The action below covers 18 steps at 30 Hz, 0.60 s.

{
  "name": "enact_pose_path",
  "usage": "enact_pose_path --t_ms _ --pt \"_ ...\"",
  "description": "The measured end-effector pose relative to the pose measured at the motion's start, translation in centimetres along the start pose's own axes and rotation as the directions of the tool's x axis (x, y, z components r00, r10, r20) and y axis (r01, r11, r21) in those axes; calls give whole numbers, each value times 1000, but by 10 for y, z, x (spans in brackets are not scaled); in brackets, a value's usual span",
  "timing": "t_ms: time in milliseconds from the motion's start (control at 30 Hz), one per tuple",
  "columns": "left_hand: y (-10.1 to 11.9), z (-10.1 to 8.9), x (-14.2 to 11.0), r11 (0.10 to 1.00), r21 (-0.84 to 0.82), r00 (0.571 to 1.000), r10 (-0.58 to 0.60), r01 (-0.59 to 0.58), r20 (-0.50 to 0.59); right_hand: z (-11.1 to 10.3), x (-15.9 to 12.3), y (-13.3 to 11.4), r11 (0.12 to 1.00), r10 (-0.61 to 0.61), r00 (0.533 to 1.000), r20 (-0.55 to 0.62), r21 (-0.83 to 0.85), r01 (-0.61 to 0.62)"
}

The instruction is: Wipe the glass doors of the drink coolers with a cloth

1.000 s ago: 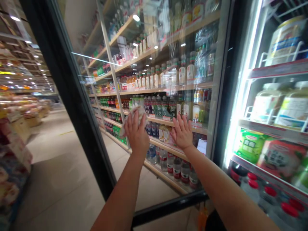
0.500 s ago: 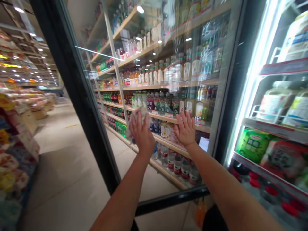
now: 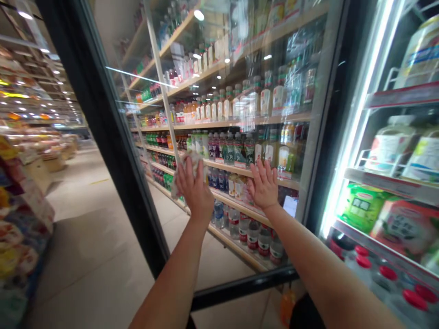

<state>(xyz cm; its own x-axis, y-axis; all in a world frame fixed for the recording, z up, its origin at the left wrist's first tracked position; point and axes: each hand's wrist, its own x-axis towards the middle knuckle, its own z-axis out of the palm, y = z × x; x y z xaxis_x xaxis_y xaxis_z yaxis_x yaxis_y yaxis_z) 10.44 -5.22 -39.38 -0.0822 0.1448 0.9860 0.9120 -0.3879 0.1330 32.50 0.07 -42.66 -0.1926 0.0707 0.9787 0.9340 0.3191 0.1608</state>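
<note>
Pressed flat to the glass door (image 3: 212, 41) is a pale, crumpled cloth (image 3: 178, 180), held under the fingers of my left hand (image 3: 195, 189). The palm hides part of the cloth. To the right, my right hand (image 3: 264, 185) rests against the same pane with its fingers spread and nothing in it. The door stands open in its black frame (image 3: 247, 288). Through or in the glass, rows of bottles (image 3: 219, 105) show on wooden shelves behind both hands.
On the right is a lit cooler with bottles (image 3: 394, 141), a green pack (image 3: 360, 205) and red-capped bottles (image 3: 387, 274). An aisle floor (image 3: 92, 256) runs along the left, past stacked packaged goods (image 3: 20, 228). An orange object (image 3: 287, 306) hangs below the door.
My left hand has slid a little to the left across the glass with the cloth. The right hand has stayed in place.
</note>
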Motion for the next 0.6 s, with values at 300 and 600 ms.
enact_pose_path --t_ms 300,600 --pt "12 6 15 1000 9 998 29 -30 46 -2 1 0 1000 4 1000 19 2 -4" --pt "49 21 -49 928 -105 902 371 -356 221 0 -1 1 999 2 1000 30 -32 -1"
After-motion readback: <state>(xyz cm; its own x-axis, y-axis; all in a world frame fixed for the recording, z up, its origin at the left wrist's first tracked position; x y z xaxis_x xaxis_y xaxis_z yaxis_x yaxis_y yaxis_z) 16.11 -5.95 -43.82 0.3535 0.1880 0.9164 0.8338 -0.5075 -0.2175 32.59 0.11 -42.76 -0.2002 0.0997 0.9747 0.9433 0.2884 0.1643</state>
